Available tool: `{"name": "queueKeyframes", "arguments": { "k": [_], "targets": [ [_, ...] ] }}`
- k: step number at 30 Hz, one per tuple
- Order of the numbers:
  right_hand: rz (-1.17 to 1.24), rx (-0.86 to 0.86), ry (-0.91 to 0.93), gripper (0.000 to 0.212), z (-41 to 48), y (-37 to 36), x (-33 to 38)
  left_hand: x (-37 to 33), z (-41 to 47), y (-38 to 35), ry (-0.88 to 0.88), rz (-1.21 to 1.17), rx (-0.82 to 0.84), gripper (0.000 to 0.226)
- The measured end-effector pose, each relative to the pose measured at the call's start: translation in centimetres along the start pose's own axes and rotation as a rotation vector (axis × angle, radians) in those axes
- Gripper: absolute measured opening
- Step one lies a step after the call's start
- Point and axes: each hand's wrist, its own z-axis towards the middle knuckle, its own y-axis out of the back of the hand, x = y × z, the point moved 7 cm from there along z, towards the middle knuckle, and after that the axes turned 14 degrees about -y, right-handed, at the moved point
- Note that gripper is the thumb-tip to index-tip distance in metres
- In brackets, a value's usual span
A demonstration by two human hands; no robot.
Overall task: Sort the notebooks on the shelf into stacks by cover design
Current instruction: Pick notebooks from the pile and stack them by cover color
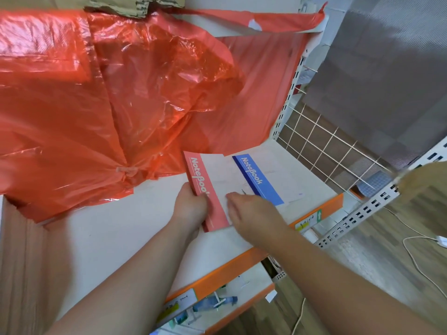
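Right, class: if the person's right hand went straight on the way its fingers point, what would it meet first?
The red-banded notebook: the right hand points up-left across its pale cover and seems to touch it. Beyond lies the red plastic bag, though depth is unclear.

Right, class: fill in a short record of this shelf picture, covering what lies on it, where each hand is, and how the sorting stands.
shelf: white board, orange front edge
red-band stack: notebooks lying flat, left of the blue one
blue-band notebook: flat, apart to the right
left hand: grips the red-band stack at its spine side
right hand: rests on that stack's white cover
behind: red plastic sheet
sorting: two designs, separated
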Motion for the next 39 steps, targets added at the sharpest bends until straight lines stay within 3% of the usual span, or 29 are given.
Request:
{"name": "queueKeyframes", "arguments": {
  "k": [2, 6, 13, 16, 19, 22, 26, 30, 32, 39],
  "targets": [
    [-0.104, -0.048, -0.185, 0.028, 1.5, -0.6, -3.5, -0.2, -0.1, 0.8, -0.019, 0.089, -0.007, 0.026],
    [-0.36, 0.06, -0.434, 0.037, 2.2, -2.5, -8.2, -0.3, 0.0, 2.0, -0.04, 0.233, 0.055, 0.03],
    [-0.402, 0.034, -0.328, 0.033, 2.2, -0.7, -5.2, 0.4, -0.2, 2.9, -0.006, 0.196, 0.059, 0.025],
    [-0.362, -0.065, -0.129, 0.033, 1.4, -0.9, -0.6, 0.4, -0.3, 2.6, 0.008, 0.093, 0.017, 0.017],
    [-0.325, -0.145, 0.093, 0.03, -0.4, -1.2, 4.1, 1.2, -0.2, 2.0, 0.062, -0.037, -0.008, 0.029],
    [-0.194, -0.065, 0.24, 0.019, -1.9, -2.1, 6.1, 1.6, -0.2, 2.4, 0.059, 0.051, -0.012, 0.015],
    [-0.052, 0.035, -0.001, 0.03, -0.5, -1.7, 2.4, 1.4, -0.5, 3.8, 0.047, 0.113, -0.002, 0.024],
    [-0.238, 0.156, -0.247, 0.055, 0.8, -3.7, -2.1, 1.2, -0.8, 5.7, 0.018, 0.171, -0.011, 0.023],
    [-0.288, 0.183, -0.284, 0.059, 0.8, -4.8, -3.1, 1.5, -1.0, 6.6, 0.022, 0.19, -0.027, 0.024],
    [-0.302, 0.082, -0.206, 0.03, 0.9, -4.3, -2.4, 2.3, -1.8, 8.3, 0.053, 0.168, -0.042, 0.024]
  ]
}}
